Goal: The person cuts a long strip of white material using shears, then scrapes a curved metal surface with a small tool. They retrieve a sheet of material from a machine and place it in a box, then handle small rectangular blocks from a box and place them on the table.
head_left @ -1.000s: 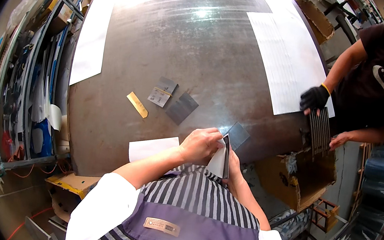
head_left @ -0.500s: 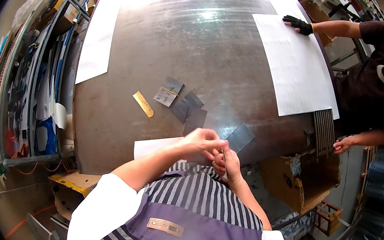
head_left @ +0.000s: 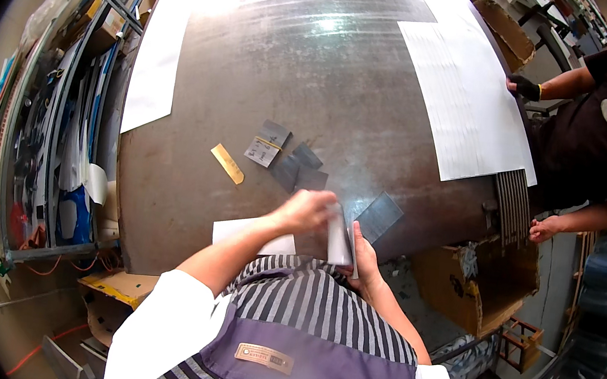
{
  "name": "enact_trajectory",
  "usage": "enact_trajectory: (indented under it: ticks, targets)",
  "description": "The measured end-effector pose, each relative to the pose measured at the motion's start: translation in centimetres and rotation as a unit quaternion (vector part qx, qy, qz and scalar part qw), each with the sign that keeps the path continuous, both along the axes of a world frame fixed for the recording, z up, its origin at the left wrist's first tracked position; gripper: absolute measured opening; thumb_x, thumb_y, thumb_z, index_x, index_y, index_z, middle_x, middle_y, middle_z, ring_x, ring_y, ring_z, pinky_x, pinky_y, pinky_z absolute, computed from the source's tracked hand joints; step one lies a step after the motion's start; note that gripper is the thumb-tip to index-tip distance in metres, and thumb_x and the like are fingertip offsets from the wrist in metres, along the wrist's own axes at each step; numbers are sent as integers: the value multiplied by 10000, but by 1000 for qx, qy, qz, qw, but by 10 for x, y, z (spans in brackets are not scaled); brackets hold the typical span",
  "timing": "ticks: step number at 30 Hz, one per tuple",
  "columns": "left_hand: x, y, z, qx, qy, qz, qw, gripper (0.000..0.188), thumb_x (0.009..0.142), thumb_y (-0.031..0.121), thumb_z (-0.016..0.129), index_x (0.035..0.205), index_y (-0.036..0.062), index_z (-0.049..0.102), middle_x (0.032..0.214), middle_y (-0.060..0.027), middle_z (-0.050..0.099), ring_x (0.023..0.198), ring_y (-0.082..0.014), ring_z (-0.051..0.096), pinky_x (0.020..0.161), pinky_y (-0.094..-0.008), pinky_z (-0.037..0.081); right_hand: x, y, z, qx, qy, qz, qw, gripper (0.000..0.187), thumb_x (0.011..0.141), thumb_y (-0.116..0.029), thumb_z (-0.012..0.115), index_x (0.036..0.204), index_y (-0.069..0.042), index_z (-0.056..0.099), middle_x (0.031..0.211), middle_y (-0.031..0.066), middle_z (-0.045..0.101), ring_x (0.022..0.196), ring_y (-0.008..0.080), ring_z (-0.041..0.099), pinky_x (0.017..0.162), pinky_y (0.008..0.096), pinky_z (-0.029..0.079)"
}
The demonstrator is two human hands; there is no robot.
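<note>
Both my hands meet at the near edge of a large dark metal table (head_left: 270, 87). My left hand (head_left: 310, 211) is closed on the upper part of a thin pale sheet piece (head_left: 338, 237), blurred by motion. My right hand (head_left: 360, 255) grips the same piece from below and the right. A grey square plate (head_left: 379, 216) lies on the table just right of my hands. A white paper sheet (head_left: 251, 234) lies under my left forearm.
Several small grey plates (head_left: 299, 166), a labelled card (head_left: 263, 150) and a yellow strip (head_left: 227, 163) lie mid-table. Large white sheets (head_left: 466, 96) (head_left: 156, 65) lie right and left. A person in a black shirt (head_left: 605, 143) stands at right, gloved hand on the sheet. Cardboard box (head_left: 473, 286) below.
My hands have come together over the pale piece and my left hand now moves fast. The other person's gloved hand went from the table's near right to the far sheet, then to its right edge.
</note>
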State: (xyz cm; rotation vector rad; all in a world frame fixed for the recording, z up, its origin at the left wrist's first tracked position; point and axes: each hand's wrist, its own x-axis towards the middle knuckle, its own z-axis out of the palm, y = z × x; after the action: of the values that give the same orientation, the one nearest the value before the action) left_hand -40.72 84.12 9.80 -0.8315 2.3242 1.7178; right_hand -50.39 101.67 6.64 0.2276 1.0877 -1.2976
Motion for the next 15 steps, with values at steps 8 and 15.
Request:
enact_trajectory:
  ticks: [8, 15]
  targets:
    - [13, -9, -10, -32, 50, 117, 991, 283, 847, 199, 683, 1051, 27, 590, 945, -89, 593, 802, -188, 607, 701, -304, 522, -2, 0, 7, -38, 5, 40, 998, 500, 960, -565, 375, 909, -83, 497, 489, -59, 283, 352, 68, 246, 326, 213, 188]
    - [-5, 34, 12, 421, 18, 116, 899, 236, 897, 243, 658, 863, 17, 598, 797, -29, 626, 717, -97, 610, 656, -257, 540, 2, 4, -4, -85, -40, 7, 996, 413, 947, -487, 457, 755, -122, 445, 508, -10, 344, 353, 91, 281, 308, 225, 207]
